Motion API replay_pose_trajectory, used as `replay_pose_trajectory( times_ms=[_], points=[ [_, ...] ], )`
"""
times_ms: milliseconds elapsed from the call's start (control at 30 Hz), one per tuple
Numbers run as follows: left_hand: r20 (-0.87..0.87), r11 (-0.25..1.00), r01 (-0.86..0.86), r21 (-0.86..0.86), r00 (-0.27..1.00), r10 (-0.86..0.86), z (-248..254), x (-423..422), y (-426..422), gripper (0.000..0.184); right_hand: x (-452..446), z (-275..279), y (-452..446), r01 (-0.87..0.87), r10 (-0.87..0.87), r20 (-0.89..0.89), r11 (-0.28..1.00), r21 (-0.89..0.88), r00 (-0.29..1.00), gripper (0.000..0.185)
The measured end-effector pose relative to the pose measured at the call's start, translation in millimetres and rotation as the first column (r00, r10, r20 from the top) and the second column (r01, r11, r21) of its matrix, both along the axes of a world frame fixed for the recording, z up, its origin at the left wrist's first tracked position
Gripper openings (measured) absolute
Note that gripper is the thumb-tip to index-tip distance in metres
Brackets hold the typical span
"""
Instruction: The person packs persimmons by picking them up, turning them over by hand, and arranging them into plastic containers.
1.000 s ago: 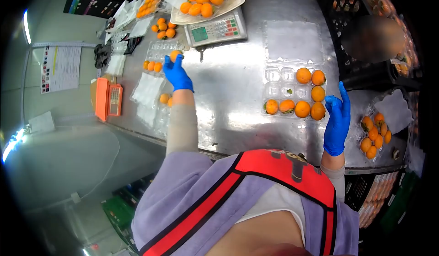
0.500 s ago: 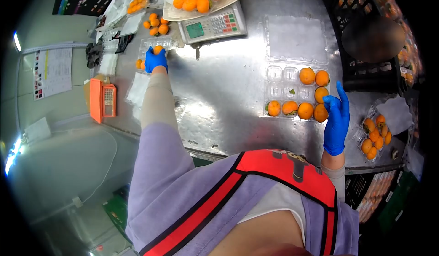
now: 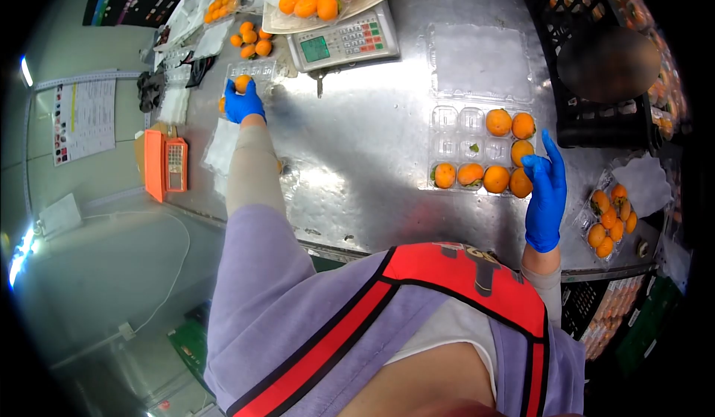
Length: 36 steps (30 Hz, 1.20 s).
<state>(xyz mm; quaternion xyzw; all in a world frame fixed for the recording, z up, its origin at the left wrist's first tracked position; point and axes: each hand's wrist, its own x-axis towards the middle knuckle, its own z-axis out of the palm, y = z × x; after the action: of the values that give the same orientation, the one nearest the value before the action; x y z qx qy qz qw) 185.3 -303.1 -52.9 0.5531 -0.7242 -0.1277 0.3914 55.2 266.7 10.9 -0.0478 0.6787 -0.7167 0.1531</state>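
My left hand (image 3: 244, 105), in a blue glove, reaches to the table's far left. Its fingers are closed around a persimmon (image 3: 243, 83) over a clear plastic tray (image 3: 262, 69); another persimmon (image 3: 222, 105) shows beside the glove. On the right, my right hand (image 3: 547, 201), also gloved, is raised with one finger straight and others bent apart from it, holding nothing visible. It is close to a persimmon (image 3: 520, 184) at the corner of an open clear clamshell box (image 3: 445, 147). Persimmons fill part of this box's cups, and a green leaf piece (image 3: 474, 148) lies in one cup.
A digital scale (image 3: 342, 40) bears a pan of persimmons. Loose persimmons (image 3: 252, 40) lie left of it. A black crate (image 3: 596, 130) stands at the right, with a smaller pack of persimmons (image 3: 611, 223) below. An orange device (image 3: 165, 162) hangs at the left edge.
My left hand has shifted slightly left with the persimmon in its fingers. A bit of orange now shows beside my left forearm. My right hand has hardly moved.
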Motion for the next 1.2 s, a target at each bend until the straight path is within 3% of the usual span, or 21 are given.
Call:
replay_pose_trajectory(
  times_ms=[33,133,333,433,500,567,600,667,700,767,833,867,900,967,1033,1200],
  points=[
    [0.0,1.0,-0.001,0.001,1.0,0.001,0,3,-7,0.058,0,1,0,-0.001,0.001,0.0,1.0,0.001,1.0,0.047],
    [0.21,0.973,-0.202,0.111,0.962,0.175,15,3,-7,0.056,-1,3,-2,0.009,-0.009,0.035,1.0,-0.001,0.999,0.046],
    [0.437,0.963,-0.236,0.128,0.885,0.159,4,6,-35,0.063,-5,-5,-9,0.003,-0.005,0.089,1.0,0.022,0.996,0.045],
    [0.387,0.978,-0.086,0.189,0.922,0.006,-48,27,-100,0.065,-4,-11,-9,-0.028,0.03,0.089,0.999,-0.024,0.996,0.042],
    [0.354,0.948,-0.095,0.305,0.935,-0.021,-54,26,-105,0.07,-5,-13,-9,-0.029,0.034,0.108,0.998,-0.053,0.994,0.041],
    [0.408,0.969,-0.121,0.216,0.913,0.023,-12,-1,-40,0.07,-7,-18,-6,-0.028,0.032,0.089,0.998,-0.053,0.995,0.041],
    [0.406,0.969,-0.112,0.221,0.914,0.013,-18,-5,-40,0.07,-8,-18,-5,-0.044,0.049,0.069,0.996,-0.072,0.996,0.04],
    [0.136,0.98,0.181,0.082,0.972,-0.19,-26,-9,-42,0.065,-8,-17,-5,-0.021,0.026,0.068,0.997,-0.075,0.997,0.04],
    [0.133,0.979,0.187,0.08,0.972,-0.196,-18,-17,-23,0.065,-8,-16,-4,-0.006,0.011,0.066,0.997,-0.082,0.998,0.039],
    [0.096,0.774,0.605,-0.187,0.795,-0.599,16,-44,65,0.06,-7,-15,0,-0.002,0.007,0.068,0.997,-0.082,0.998,0.039],
    [0.038,0.627,0.774,-0.084,0.632,-0.774,40,-56,156,0.055,-7,-15,3,0.004,0.002,0.067,0.996,-0.086,0.998,0.039],
    [-0.07,0.45,0.893,0.018,0.45,-0.89,56,-58,205,0.056,-6,-15,4,0.015,-0.01,0.06,0.996,-0.089,0.998,0.038],
    [0.102,0.384,0.92,0.082,0.376,-0.921,53,-52,232,0.054,-5,-15,5,0.027,-0.022,0.055,0.995,-0.094,0.998,0.038],
    [0.276,0.19,0.972,0.14,0.146,-0.95,53,-47,293,0.054,-4,-16,10,0.007,-0.004,0.034,0.995,-0.104,0.999,0.038],
    [0.257,0.075,0.975,0.21,0.019,-0.966,49,-47,336,0.059,-2,-17,16,-0.009,0.011,0.016,0.994,-0.113,1.0,0.038],
    [0.306,0.044,0.966,0.256,-0.038,-0.951,33,-47,374,0.057,7,-15,28,-0.004,0.009,0.038,0.991,-0.13,0.999,0.038]
  ],
)
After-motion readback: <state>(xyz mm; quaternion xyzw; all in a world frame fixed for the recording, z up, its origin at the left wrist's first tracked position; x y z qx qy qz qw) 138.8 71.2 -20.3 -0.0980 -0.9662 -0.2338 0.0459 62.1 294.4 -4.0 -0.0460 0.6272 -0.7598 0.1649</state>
